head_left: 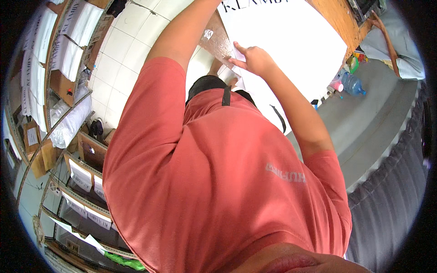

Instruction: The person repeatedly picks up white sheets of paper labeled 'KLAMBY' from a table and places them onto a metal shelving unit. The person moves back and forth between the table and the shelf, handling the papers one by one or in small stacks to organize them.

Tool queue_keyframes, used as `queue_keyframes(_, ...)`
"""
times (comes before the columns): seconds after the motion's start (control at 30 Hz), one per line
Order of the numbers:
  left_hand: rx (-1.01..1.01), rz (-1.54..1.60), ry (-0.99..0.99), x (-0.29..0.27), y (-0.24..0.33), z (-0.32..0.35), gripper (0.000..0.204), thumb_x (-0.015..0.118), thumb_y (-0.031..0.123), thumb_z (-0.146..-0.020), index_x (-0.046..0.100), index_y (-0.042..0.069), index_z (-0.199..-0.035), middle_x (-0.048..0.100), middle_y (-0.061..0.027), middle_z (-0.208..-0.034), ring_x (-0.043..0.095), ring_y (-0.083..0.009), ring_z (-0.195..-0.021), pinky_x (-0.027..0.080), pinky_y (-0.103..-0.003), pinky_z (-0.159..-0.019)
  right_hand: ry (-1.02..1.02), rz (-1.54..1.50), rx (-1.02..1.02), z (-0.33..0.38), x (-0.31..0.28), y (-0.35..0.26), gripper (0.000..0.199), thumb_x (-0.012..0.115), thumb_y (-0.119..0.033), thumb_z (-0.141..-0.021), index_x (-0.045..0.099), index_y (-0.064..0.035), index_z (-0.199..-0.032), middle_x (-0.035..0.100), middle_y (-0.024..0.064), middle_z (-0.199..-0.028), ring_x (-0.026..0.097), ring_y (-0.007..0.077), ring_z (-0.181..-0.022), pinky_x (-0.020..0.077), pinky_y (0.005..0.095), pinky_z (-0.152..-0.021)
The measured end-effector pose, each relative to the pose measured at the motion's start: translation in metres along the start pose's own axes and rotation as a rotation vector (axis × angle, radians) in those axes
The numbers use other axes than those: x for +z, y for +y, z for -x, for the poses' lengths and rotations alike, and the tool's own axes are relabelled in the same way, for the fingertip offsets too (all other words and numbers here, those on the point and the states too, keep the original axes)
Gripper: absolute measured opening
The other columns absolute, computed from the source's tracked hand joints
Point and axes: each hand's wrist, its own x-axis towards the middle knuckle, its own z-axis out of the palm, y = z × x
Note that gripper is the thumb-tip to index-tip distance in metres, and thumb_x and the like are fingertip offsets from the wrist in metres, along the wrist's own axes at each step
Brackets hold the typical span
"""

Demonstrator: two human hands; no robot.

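A large white sheet [291,45] with black print at its far edge covers most of the work surface before me. My right hand [257,61] rests over its left edge, two digits stretched out and apart, the others partly curled. Nothing shows in its grip. Beside that edge, a brown surface under shiny clear film [215,40] is exposed. My left arm [182,32] reaches up past the top of the picture, so the left hand is out of sight. A white flap with a dark strip [278,119] hangs at the near side, by my waist.
Wooden tabletop [325,13] shows at the far right, where another person's arm [389,45] leans. A blue water jug [353,84] stands beyond the sheet's right side. Shelves with white packages [68,59] line the left, above white floor tiles [123,54]. A grey curtain [387,218] hangs lower right.
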Motion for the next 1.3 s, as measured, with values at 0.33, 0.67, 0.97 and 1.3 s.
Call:
queue_keyframes(0.33, 0.054, -0.068, 0.037, 0.007, -0.009, -0.006, 0.02, 0.052, 0.018, -0.094, 0.062, 0.0, -0.095, 0.065, -0.0239, -0.095, 0.063, -0.0371, -0.091, 0.048, -0.044, -0.079, -0.052, 0.062, 0.026, 0.002, -0.005, -0.011, 0.082, 0.049, -0.069, -0.086, 0.047, -0.0069, -0.14, 0.066, 0.0195, -0.074, 0.067, 0.0363, -0.072, 0.0538, 0.0452, -0.068)
queue_keyframes(0.67, -0.03, -0.174, 0.228, -0.048, 0.003, 0.052, 0.018, 0.056, 0.015, -0.092, 0.06, -0.001, -0.097, 0.066, -0.0239, -0.096, 0.064, -0.035, -0.094, 0.048, -0.046, -0.078, 0.408, -0.88, 0.247, 0.13, -0.015, 0.037, 0.02, 0.065, -0.019, -0.092, 0.068, -0.002, -0.102, 0.068, 0.0102, -0.089, 0.064, 0.0166, -0.085, 0.0501, 0.0311, -0.079)
queue_keyframes(0.97, -0.545, 0.58, 0.466, -0.103, 0.024, 0.256, 0.031, 0.054, 0.019, -0.099, 0.061, -0.003, -0.119, 0.067, -0.0052, -0.104, 0.062, -0.012, -0.092, 0.049, -0.027, -0.08, 0.504, -1.382, 0.478, 0.232, 0.054, 0.086, 0.027, 0.046, -0.026, -0.102, 0.063, -0.0063, -0.095, 0.066, 0.0021, -0.086, 0.061, 0.0111, -0.081, 0.0466, 0.0266, -0.072)
queue_keyframes(1.3, -0.508, 0.947, 0.884, -0.119, 0.072, 0.37, 0.026, 0.059, 0.015, -0.097, 0.059, 0.0, -0.119, 0.066, -0.0055, -0.106, 0.061, -0.0104, -0.089, 0.052, -0.027, -0.076, 0.452, -1.35, 0.403, 0.223, 0.051, 0.113, 0.027, 0.05, -0.028, -0.1, 0.064, -0.005, -0.104, 0.065, 0.0016, -0.087, 0.061, 0.01, -0.076, 0.047, 0.0249, -0.066)
